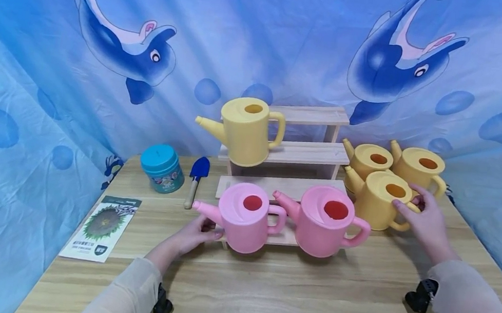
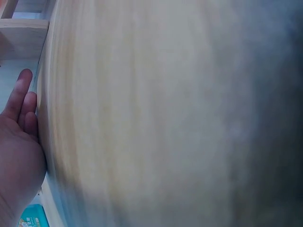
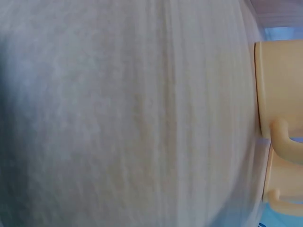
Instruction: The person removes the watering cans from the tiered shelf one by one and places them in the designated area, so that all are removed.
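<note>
At the right of the head view, my right hand (image 1: 427, 218) holds the upper handle of the front yellow watering can (image 1: 378, 202), thumb on the near side. That can's body and handle also show at the edge of the right wrist view, where the hand is out of sight. My left hand (image 1: 193, 235) is at the front left corner of the wooden step stand (image 1: 248, 179), below the spout of a pink watering can (image 1: 243, 228). Its fingers (image 2: 19, 92) are loosely extended beside the stand's end in the left wrist view.
Another pink watering can (image 1: 321, 229) shares the lowest step. A yellow watering can (image 1: 246, 138) stands higher up, and two more yellow cans (image 1: 417, 167) are behind my right hand. At left are a teal tub (image 1: 162, 169), a blue toy shovel (image 1: 200, 169) and a sunflower packet (image 1: 100, 230).
</note>
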